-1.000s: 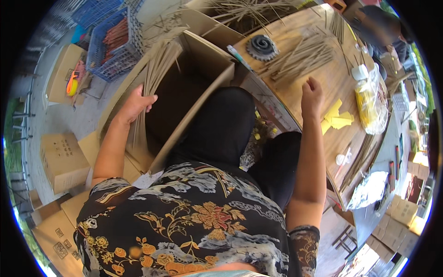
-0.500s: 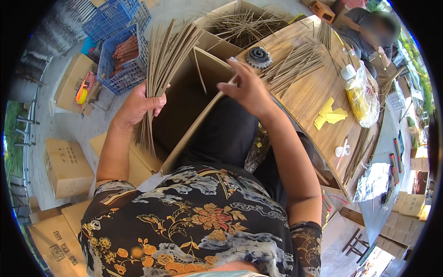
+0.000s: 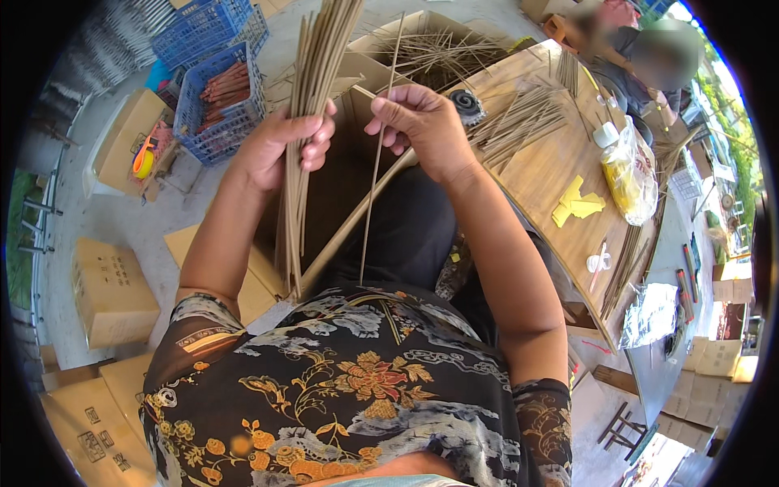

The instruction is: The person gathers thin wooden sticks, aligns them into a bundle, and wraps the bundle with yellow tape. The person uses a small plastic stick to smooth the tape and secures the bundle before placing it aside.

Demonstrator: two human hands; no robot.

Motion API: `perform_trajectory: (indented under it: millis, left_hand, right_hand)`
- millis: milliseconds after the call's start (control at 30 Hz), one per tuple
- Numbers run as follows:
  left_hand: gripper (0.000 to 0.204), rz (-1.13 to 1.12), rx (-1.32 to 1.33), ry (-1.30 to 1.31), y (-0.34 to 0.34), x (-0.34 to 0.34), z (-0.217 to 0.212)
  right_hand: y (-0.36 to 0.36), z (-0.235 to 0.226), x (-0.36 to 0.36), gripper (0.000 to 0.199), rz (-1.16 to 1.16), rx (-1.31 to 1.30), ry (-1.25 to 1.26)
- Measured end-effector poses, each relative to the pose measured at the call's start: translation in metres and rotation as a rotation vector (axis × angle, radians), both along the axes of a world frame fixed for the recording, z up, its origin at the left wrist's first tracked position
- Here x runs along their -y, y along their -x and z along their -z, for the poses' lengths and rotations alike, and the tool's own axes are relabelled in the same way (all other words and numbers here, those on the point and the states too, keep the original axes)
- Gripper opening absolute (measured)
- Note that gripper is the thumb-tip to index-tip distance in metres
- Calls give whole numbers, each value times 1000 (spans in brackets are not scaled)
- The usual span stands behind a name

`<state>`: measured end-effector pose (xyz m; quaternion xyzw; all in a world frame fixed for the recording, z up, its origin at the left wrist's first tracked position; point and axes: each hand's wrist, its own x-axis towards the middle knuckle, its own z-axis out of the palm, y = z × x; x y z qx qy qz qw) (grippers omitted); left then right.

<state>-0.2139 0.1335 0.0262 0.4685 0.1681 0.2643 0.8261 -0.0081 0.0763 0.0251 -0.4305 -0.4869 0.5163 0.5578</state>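
Observation:
A bundle of thin brown sticks [image 3: 318, 61] stands nearly upright in my left hand [image 3: 284, 146], whose fingers are wrapped round its middle. To its right, my right hand [image 3: 426, 134] pinches one long thin stick [image 3: 370, 207] between thumb and fingers. That single stick slants from above the hand down to my lap, apart from the bundle. Beneath both hands is an open cardboard box [image 3: 341, 230], its inside dark and partly covered by my hands and the bundle.
At right, a wooden table [image 3: 560, 235] bears loose sticks [image 3: 519, 114], yellow strips [image 3: 576, 203], a plastic bag [image 3: 633, 183] and a dark coil [image 3: 465, 104]. Another box of sticks [image 3: 438, 61] stands beyond. Blue crates [image 3: 213, 134] are at far left. A person [image 3: 641, 61] sits across the table.
The bundle has swung more upright and shifted right with my left hand. My right hand, open before, has moved slightly left and closed on a single stick.

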Motion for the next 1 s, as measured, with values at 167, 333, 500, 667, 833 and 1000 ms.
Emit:
perform_trajectory:
  millis: [167, 333, 500, 667, 833, 1000]
  left_hand:
    - [16, -10, 22, 136, -45, -11, 2]
    - [13, 102, -6, 51, -84, 8, -8]
    - [16, 97, -24, 70, -111, 36, -13]
    - [18, 141, -9, 30, -136, 61, -17]
    - [12, 162, -31, 148, -156, 84, -17]
    - [11, 277, -21, 246, -182, 92, -7]
  right_hand:
    - [-1, -15, 6, 17, 155, -68, -60]
    - [-20, -27, 21, 22, 232, -68, -3]
    - [-41, -41, 44, 23, 395, 49, 36]
    - [-55, -38, 66, 24, 495, 66, 21]
    - [-81, -28, 83, 31, 567, 264, -24]
    - [-97, -22, 104, 25, 909, 627, -138]
